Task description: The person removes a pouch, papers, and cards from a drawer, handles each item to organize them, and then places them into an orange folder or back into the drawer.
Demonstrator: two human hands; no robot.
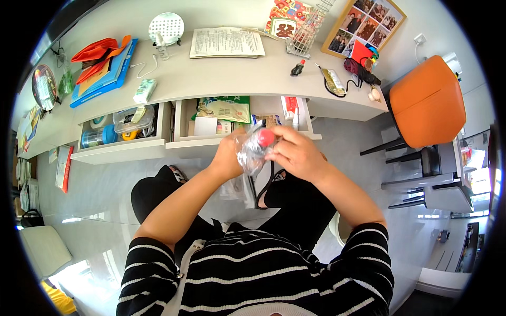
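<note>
In front of me, just off the drawer edge, both my hands hold a crinkled transparent plastic bag (252, 152). A round red end (265, 138) of some item shows at the top of the bag; the rest of that item is hidden. My left hand (228, 156) grips the bag's left side. At its right side, my right hand (300, 155) pinches beside the red end with bent fingers. Below my hands hang a black strap (262, 197) and more loose transparent plastic. Past them is an open drawer (184, 124) with a green packet (224, 108), small boxes and a white-and-red box (289, 108).
A second open drawer (118, 152) at left holds a blue-lidded jar (100, 137) and a plastic container. On the desk (211, 79) are papers (226, 43), blue folders (105, 79), a wire rack (308, 34) and a photo frame (363, 26). An orange chair (429, 102) stands right.
</note>
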